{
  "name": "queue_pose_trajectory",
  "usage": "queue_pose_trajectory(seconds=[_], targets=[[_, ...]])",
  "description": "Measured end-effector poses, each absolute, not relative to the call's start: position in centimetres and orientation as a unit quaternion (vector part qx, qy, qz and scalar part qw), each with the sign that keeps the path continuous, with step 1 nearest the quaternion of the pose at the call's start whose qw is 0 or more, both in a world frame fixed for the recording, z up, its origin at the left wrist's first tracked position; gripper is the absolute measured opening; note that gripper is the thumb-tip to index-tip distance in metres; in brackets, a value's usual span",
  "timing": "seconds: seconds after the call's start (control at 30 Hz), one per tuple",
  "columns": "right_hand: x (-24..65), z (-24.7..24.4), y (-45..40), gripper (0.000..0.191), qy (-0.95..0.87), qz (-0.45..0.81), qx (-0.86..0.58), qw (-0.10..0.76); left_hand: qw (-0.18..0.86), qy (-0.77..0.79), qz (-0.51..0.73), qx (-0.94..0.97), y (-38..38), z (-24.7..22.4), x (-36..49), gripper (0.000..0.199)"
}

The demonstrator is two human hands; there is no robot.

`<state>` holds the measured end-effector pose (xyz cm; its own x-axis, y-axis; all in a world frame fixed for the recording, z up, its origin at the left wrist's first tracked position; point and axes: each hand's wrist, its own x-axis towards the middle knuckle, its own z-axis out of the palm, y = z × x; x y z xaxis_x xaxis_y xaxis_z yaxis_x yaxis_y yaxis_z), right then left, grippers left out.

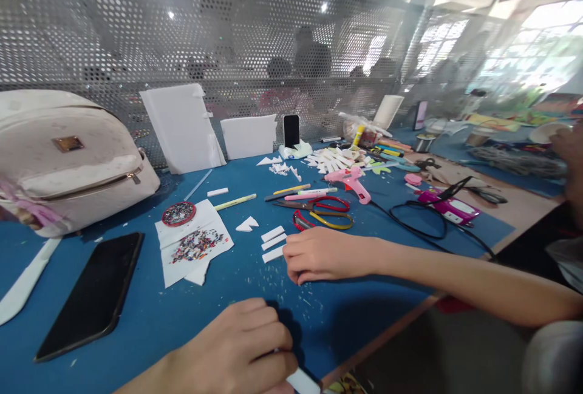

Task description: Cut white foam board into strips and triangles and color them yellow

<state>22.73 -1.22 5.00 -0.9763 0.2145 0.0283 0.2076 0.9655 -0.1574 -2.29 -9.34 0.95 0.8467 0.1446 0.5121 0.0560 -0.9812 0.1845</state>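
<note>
At the bottom middle, my left hand (pixel 241 351) is closed, with a white foam strip (pixel 303 380) poking out from its fingers. My right hand (pixel 321 254) reaches in from the right with curled fingers, which close over the end of another white foam strip (pixel 272 254) on the blue table. Two similar strips lie just beyond it, including a short white strip (pixel 272 234). Small white crumbs are scattered between the hands. Close past my right hand lie a red box cutter (pixel 301 221) and scissors (pixel 325 204) with red and yellow handles.
A paper sheet with colourful bits (pixel 198 245) and a dark phone (pixel 93 297) lie left, near a white backpack (pixel 68 157). Farther back are a pink glue gun (pixel 350 181), its black cord (pixel 405 227) and piled white pieces (pixel 337 159). A perforated metal screen (pixel 182 30) stands behind.
</note>
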Motion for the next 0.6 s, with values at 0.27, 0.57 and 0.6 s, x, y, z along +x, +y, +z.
queue_pose_trajectory(seconds=[0.27,0.57,0.6], targets=[[21.8,6.1,-1.3,0.009,-0.993,0.054,-0.093,-0.047,0.083,0.046,0.276,0.957,-9.3,1.1,-2.3,0.03],[23.2,10.9,9.8,0.012,-0.956,-0.026,-0.285,0.07,0.085,0.052,0.273,0.957,-9.4,1.1,-2.4,0.031],[23.3,11.0,11.4,0.012,-0.938,-0.05,-0.336,0.059,0.084,0.053,0.273,0.957,-9.4,1.1,-2.3,0.033]])
